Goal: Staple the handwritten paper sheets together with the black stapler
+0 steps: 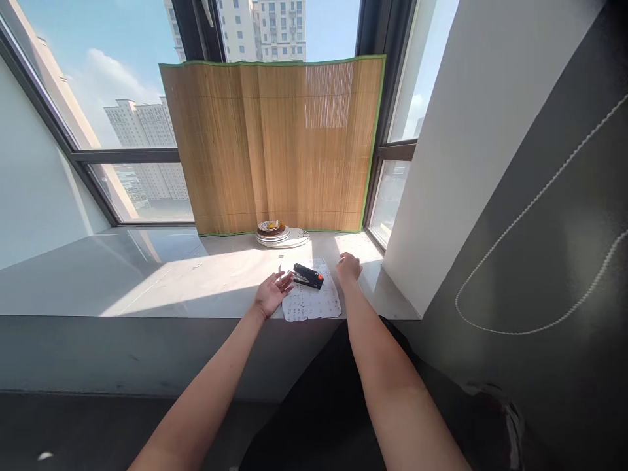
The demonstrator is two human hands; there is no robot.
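Observation:
A black stapler [308,276] with an orange spot at its right end lies on a sheet of paper [314,304] covered in rows of small marks. My left hand [273,294] is palm up at the paper's left edge, fingers stretched out and apart. Its fingertips come close to the stapler's left end; whether they touch it I cannot tell. To the right of the paper, my right hand [348,267] is held with curled fingers, away from the stapler. The inside of that hand is hidden, so anything in it does not show.
Behind the paper sits a stack of plates [275,238] on the sunlit windowsill [161,278]. A bamboo mat [279,150] with green edging stands upright against the window. A white wall [432,157] closes off the right side, and a beaded cord [513,332] hangs beyond it.

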